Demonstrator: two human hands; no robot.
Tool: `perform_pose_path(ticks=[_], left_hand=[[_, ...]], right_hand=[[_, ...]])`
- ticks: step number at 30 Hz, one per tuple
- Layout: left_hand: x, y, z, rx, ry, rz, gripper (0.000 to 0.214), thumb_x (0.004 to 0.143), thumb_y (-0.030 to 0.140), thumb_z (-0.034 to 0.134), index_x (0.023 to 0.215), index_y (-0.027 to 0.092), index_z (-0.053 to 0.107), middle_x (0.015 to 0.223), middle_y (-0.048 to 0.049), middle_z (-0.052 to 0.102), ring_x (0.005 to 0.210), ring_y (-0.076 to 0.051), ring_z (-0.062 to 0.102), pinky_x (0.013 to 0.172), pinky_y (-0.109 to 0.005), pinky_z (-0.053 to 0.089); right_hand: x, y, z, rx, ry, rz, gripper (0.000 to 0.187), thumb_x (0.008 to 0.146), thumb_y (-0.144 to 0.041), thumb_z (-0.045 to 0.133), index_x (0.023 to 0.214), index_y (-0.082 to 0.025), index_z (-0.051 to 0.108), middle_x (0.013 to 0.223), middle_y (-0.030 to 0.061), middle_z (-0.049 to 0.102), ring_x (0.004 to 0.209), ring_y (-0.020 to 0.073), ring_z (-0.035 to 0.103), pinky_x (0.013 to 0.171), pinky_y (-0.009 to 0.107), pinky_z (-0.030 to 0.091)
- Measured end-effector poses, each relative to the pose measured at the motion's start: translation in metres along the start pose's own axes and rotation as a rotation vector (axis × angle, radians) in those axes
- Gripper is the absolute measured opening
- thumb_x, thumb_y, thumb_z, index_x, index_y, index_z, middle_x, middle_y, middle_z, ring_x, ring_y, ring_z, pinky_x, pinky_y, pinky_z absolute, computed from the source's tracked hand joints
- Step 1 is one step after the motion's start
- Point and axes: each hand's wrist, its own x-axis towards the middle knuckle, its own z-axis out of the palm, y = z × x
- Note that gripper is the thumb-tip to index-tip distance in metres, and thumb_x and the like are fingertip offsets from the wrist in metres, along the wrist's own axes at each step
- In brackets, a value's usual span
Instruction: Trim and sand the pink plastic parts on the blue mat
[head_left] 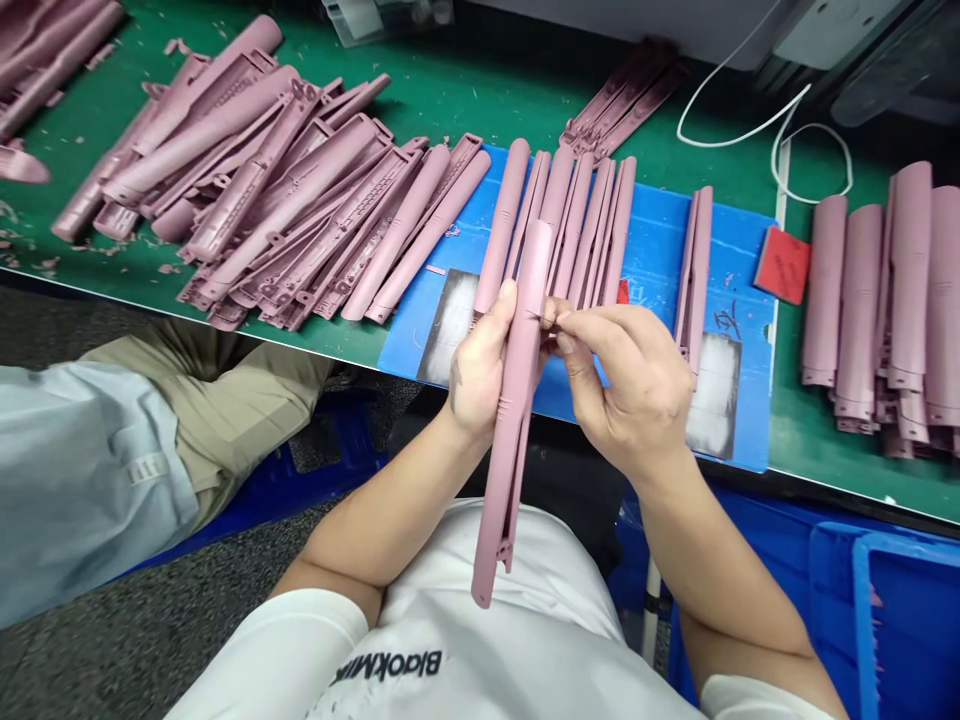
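Note:
A long pink plastic housing (519,360), shaped like a hair straightener's shell, slants upright in front of my body. My left hand (482,365) is wrapped round its upper half, thumb along the side. At the housing's right edge my right hand (626,370) is closed in a pinch. A thin dark line shows between those fingertips and the housing, too fine to name. Behind my hands a row of similar pink housings (559,195) lies on a blue board (660,240). One more pair of housings (694,270) lies apart at the right of that board.
A heap of pink shells (300,190) covers the green table (465,85) at left. Further housings (862,300) stand stacked at right beside a red card (782,264). A white cable (739,143) loops behind. Blue bins (832,560) are below right; a seated person (97,470) is at left.

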Motion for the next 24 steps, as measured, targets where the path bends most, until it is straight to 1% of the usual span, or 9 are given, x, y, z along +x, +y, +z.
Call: perform_pose_path(ticks=[5, 7, 11, 12, 14, 16, 18, 20, 24], left_hand=[[-0.001, 0.001, -0.001, 0.014, -0.094, 0.027, 0.057, 0.117, 0.045, 0.035, 0.079, 0.018, 0.067, 0.08, -0.0087, 0.066, 0.08, -0.022, 0.072, 0.076, -0.035, 0.064], [-0.001, 0.002, 0.001, -0.004, -0.09, 0.039, 0.058, 0.117, 0.044, 0.036, 0.076, 0.017, 0.067, 0.082, -0.0097, 0.067, 0.081, -0.022, 0.072, 0.077, -0.035, 0.064], [-0.002, 0.004, 0.002, -0.033, -0.052, 0.025, 0.055, 0.114, 0.052, 0.047, 0.075, 0.018, 0.066, 0.087, -0.0113, 0.069, 0.086, -0.024, 0.072, 0.08, -0.036, 0.065], [-0.002, 0.005, 0.001, -0.026, -0.056, 0.028, 0.056, 0.114, 0.052, 0.047, 0.075, 0.018, 0.066, 0.089, -0.0116, 0.07, 0.088, -0.024, 0.073, 0.082, -0.037, 0.064], [-0.001, 0.005, 0.001, 0.008, -0.095, 0.045, 0.059, 0.116, 0.05, 0.04, 0.075, 0.017, 0.067, 0.095, -0.0122, 0.069, 0.091, -0.024, 0.073, 0.086, -0.037, 0.064], [-0.002, 0.004, 0.0, 0.039, -0.127, 0.052, 0.063, 0.118, 0.046, 0.032, 0.075, 0.017, 0.067, 0.096, -0.0118, 0.068, 0.091, -0.023, 0.072, 0.086, -0.036, 0.062], [-0.004, 0.003, 0.001, 0.055, -0.132, 0.048, 0.065, 0.118, 0.046, 0.029, 0.073, 0.017, 0.066, 0.092, -0.0107, 0.066, 0.089, -0.022, 0.071, 0.085, -0.034, 0.061], [-0.006, 0.001, 0.002, 0.072, -0.123, 0.048, 0.065, 0.118, 0.048, 0.03, 0.072, 0.018, 0.065, 0.089, -0.0097, 0.065, 0.088, -0.021, 0.069, 0.084, -0.032, 0.059], [-0.008, -0.001, 0.003, 0.082, -0.122, 0.033, 0.064, 0.117, 0.052, 0.034, 0.073, 0.018, 0.065, 0.09, -0.0098, 0.064, 0.088, -0.021, 0.067, 0.085, -0.031, 0.057]], right_hand=[[-0.001, 0.002, -0.003, -0.002, -0.03, -0.012, 0.024, 0.109, -0.019, 0.061, 0.127, -0.027, 0.077, 0.105, 0.0089, 0.078, 0.098, 0.0248, 0.074, 0.091, 0.039, 0.057], [-0.003, 0.0, -0.004, -0.006, -0.038, -0.029, 0.025, 0.108, -0.017, 0.062, 0.125, -0.027, 0.076, 0.104, 0.0086, 0.077, 0.096, 0.0243, 0.073, 0.088, 0.038, 0.055], [-0.01, -0.007, -0.007, -0.03, -0.052, -0.088, 0.022, 0.106, -0.014, 0.064, 0.121, -0.027, 0.073, 0.1, 0.0064, 0.077, 0.089, 0.0212, 0.07, 0.083, 0.035, 0.051], [-0.012, -0.008, -0.008, -0.029, -0.057, -0.107, 0.022, 0.105, -0.013, 0.065, 0.12, -0.026, 0.073, 0.098, 0.0058, 0.077, 0.087, 0.0206, 0.07, 0.082, 0.035, 0.051], [-0.012, -0.008, -0.012, -0.009, -0.069, -0.137, 0.021, 0.105, -0.011, 0.066, 0.119, -0.026, 0.072, 0.096, 0.0054, 0.077, 0.085, 0.0204, 0.069, 0.08, 0.035, 0.051], [-0.006, -0.003, -0.016, 0.015, -0.059, -0.137, 0.017, 0.106, -0.013, 0.065, 0.117, -0.025, 0.072, 0.097, 0.0063, 0.077, 0.087, 0.0214, 0.07, 0.08, 0.035, 0.053], [0.006, 0.006, -0.02, -0.001, -0.025, -0.102, 0.015, 0.11, -0.019, 0.061, 0.116, -0.024, 0.073, 0.1, 0.0077, 0.077, 0.091, 0.0232, 0.072, 0.083, 0.037, 0.055], [0.019, 0.016, -0.023, -0.051, -0.001, -0.064, 0.019, 0.113, -0.024, 0.055, 0.116, -0.024, 0.075, 0.101, 0.0085, 0.077, 0.094, 0.0246, 0.072, 0.085, 0.039, 0.056], [0.037, 0.025, -0.021, -0.097, -0.03, -0.06, 0.024, 0.115, -0.027, 0.052, 0.118, -0.024, 0.076, 0.103, 0.008, 0.075, 0.098, 0.0254, 0.072, 0.089, 0.041, 0.057]])
